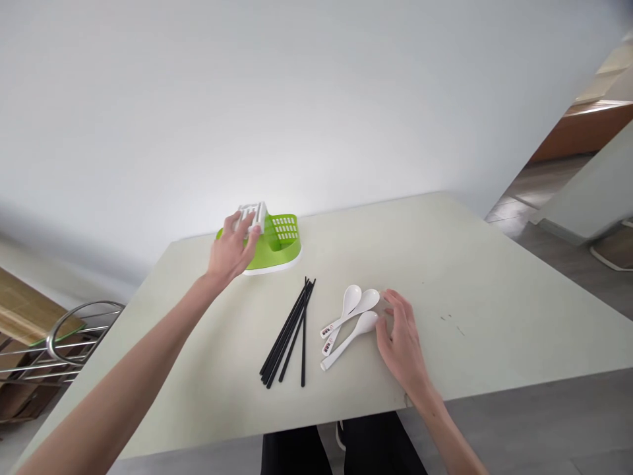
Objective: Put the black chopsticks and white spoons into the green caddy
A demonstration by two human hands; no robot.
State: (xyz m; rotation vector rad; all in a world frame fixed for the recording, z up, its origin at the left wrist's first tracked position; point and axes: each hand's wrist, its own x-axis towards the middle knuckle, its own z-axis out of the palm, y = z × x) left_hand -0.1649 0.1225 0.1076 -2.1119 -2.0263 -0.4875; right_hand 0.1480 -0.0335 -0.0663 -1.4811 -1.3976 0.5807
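My left hand (233, 245) is closed over the white slotted top (260, 212) of a green utensil holder (284, 254). Its fingers lie across the slots and the thumb is at the right edge. The holder stands upright on a white base, near the wall. Three white soup spoons (366, 322) lie overlapped on the table, two with printed labels on their handles. Beside their bowls rests my right hand (403, 336), fingers apart, the thumb at the nearest spoon's bowl; whether it touches is unclear. Several black chopsticks (287, 336) lie loosely bunched left of the spoons.
The pale table (494, 310) meets a white wall (316, 105) at the back. A metal rack (74, 343) stands beyond the table's left edge. My legs (380, 442) are under the front edge. At the right, a doorway opens onto a tiled floor (509, 211).
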